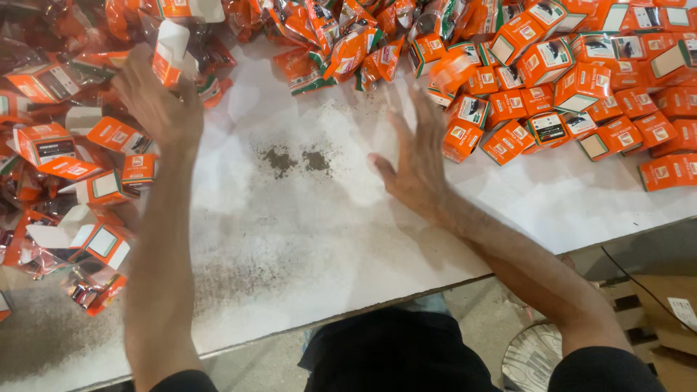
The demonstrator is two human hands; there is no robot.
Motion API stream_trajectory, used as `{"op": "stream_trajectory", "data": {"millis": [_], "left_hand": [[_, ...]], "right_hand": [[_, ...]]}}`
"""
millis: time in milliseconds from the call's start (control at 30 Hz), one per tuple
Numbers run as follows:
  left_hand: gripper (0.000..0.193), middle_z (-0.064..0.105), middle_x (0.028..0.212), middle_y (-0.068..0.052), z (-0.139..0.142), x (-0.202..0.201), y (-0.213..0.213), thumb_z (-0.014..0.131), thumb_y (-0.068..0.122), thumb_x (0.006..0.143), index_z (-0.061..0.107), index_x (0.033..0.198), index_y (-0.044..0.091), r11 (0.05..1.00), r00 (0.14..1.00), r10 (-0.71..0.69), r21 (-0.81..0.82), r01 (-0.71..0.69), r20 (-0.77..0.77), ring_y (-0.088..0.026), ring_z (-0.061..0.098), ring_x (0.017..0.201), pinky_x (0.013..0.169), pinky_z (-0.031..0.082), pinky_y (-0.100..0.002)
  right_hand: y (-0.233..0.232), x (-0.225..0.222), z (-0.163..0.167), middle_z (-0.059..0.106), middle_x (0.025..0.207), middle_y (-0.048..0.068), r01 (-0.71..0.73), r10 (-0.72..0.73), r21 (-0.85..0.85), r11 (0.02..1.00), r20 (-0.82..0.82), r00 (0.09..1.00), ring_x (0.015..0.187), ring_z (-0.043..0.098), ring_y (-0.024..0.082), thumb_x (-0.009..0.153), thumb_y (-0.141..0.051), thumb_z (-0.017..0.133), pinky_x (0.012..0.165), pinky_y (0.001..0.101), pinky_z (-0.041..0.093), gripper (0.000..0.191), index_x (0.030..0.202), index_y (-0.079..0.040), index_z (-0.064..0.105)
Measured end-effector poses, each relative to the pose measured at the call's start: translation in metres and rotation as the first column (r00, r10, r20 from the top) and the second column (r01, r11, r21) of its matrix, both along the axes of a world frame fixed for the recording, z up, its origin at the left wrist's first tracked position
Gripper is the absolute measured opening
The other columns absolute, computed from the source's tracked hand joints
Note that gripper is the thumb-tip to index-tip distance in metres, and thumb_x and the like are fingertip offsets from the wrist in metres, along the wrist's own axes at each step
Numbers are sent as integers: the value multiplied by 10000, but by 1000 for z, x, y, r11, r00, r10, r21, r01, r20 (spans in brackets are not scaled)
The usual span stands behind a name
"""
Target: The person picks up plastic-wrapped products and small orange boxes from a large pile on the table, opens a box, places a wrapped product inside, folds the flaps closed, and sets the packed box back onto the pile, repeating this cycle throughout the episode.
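My left hand [156,101] reaches to the far left, its fingers on a small orange and white carton [173,49] at the edge of a heap of flattened cartons and foil pouches. My right hand [417,156] hovers over the white table [290,218] with fingers spread and nothing in it. Just beyond its fingertips a blurred orange box [451,70] is in the air or tumbling. A big pile of closed orange boxes [581,87] fills the far right.
Orange foil pouches [341,43] lie along the far edge. Open, empty cartons [80,232] crowd the left side. A dark worn patch [294,160] marks the table's middle. Below the near edge at right stand a cardboard box [661,305] and a round wire-like object [530,356].
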State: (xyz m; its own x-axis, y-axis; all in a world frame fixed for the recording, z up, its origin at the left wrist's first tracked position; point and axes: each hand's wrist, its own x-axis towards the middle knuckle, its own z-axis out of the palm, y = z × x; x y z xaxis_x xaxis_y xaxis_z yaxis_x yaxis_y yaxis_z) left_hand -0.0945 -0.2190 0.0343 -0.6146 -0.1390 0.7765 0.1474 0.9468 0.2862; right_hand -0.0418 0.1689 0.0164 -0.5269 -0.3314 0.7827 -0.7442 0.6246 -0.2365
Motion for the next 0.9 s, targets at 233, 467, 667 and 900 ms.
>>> {"op": "stream_trajectory", "data": {"millis": [233,467,667,900], "left_hand": [[374,659,1101,-167,21,-47,-5,635,-103,831,628,1185,16,1000,1000,-11,6,11,-5,-333,682,819,685,490,-480],[447,659,912,-110,12,30,160,799,90,895,580,1260,-45,520,453,-852,527,672,263,-128,654,637,577,521,-267],[550,632,1280,-196,-28,-71,121,858,199,830,557,1267,54,892,888,-434,-66,448,151,-402,668,1074,866,565,-482],[519,561,1135,-257,-45,-42,118,811,306,880,580,1305,118,965,742,-252,108,238,621,-503,619,922,779,501,-576]], "right_hand": [[-14,14,-11,414,1570,192,-197,194,-33,980,397,897,1460,438,408,980,-252,766,1214,503,406,705,1529,-64,365],[-22,1,-22,609,1364,171,-125,441,-466,876,669,598,1343,597,310,937,-246,722,1104,411,484,756,1513,-24,286],[-15,5,-28,625,1296,200,-231,272,-144,962,545,793,1284,549,390,862,-173,822,1078,460,436,637,1378,-24,481],[0,3,-22,579,1280,199,-343,402,-210,916,522,752,1202,582,362,858,-157,798,1014,423,490,623,1384,-13,496]]}}
